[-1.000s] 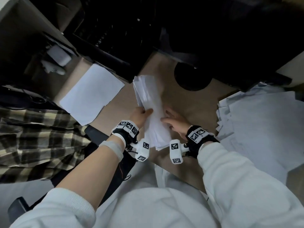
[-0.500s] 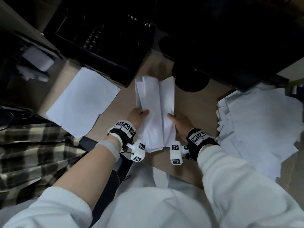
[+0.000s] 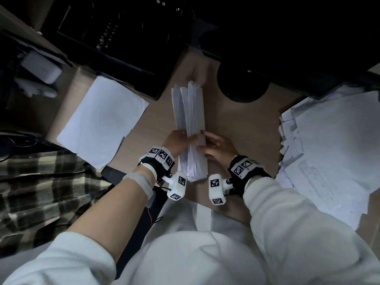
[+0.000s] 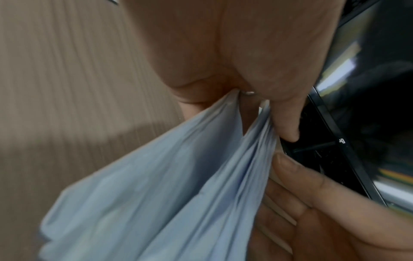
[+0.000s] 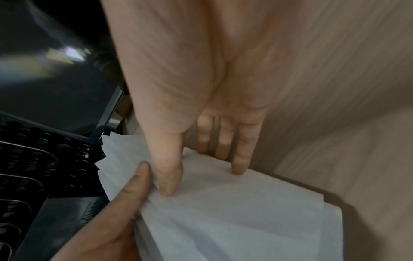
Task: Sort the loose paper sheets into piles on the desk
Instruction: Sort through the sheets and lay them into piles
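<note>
Both hands hold a sheaf of paper sheets (image 3: 190, 128) on edge above the middle of the worktop (image 3: 236, 124). The left hand (image 3: 176, 141) has its grip clamped on the sheaf; the right hand (image 3: 220, 147) pinches its other side, thumb against the paper.

There are 3 groups of paper on the desk (image 3: 236, 120): 1 held sheaf (image 3: 190, 120), 1 flat pile (image 3: 102, 120) and 1 loose spread (image 3: 329, 140). 2 hands show, the left hand (image 3: 176, 141) and right hand (image 3: 220, 146).
</note>
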`<act>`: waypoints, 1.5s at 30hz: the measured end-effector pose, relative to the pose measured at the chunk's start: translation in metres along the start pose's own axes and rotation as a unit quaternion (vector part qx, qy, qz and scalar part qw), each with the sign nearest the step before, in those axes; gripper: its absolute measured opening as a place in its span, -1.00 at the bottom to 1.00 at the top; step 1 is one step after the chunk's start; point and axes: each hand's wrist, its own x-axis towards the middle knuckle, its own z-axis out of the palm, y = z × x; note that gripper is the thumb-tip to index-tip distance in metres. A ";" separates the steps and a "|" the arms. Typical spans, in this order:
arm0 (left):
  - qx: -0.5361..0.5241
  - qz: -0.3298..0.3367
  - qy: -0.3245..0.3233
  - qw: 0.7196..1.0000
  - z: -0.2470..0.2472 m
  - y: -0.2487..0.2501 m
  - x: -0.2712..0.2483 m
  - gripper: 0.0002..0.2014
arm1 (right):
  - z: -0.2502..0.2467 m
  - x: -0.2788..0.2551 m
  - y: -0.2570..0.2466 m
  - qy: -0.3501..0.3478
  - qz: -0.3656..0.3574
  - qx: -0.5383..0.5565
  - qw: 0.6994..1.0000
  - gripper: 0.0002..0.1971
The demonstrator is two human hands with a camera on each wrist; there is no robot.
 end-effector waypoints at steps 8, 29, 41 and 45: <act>0.055 0.043 -0.001 0.998 0.002 -0.007 0.002 -0.51 | -0.003 -0.002 0.001 0.004 -0.016 0.019 1.000 -0.21; 0.019 0.031 -0.005 0.999 0.022 -0.012 -0.003 -0.55 | -0.013 -0.018 0.017 -0.016 -0.046 0.030 0.998 -0.42; 0.028 0.017 0.031 0.999 0.021 -0.019 -0.005 -0.67 | -0.017 -0.009 0.031 0.179 -0.026 -0.088 0.979 -0.85; -0.011 0.019 0.060 0.998 0.016 -0.021 -0.010 -0.63 | -0.040 -0.009 0.047 0.235 0.056 -0.107 0.964 -0.75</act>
